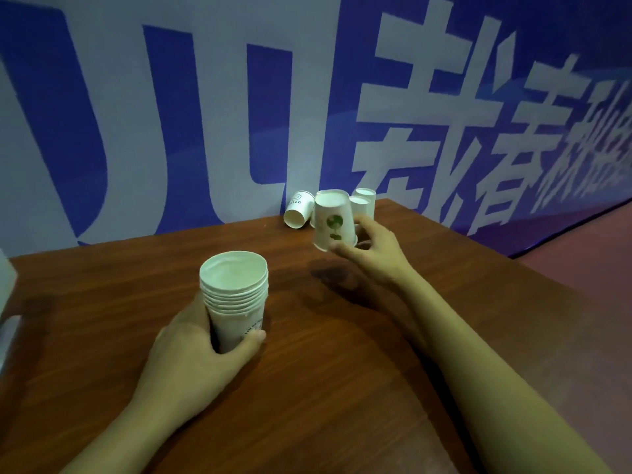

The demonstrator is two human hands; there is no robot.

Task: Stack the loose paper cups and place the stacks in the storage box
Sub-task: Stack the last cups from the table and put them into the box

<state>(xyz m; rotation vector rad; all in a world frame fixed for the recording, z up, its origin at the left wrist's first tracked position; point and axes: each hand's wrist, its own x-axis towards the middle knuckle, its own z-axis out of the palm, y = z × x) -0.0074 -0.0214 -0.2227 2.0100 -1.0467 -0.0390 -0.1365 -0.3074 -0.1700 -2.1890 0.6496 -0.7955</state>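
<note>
Your left hand (201, 340) is gripping the stack (234, 295); your right hand (372, 248) is pinching an inverted cup (333, 220) — needing flipping, nesting next.

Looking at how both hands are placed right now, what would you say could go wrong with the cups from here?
The right hand holds the green-print cup upside down by its rim, while the stack in the left hand opens upward; it needs flipping and could slip then. The loose cups sit just behind that hand at the table's far edge; a bump might roll the one lying on its side.
</note>
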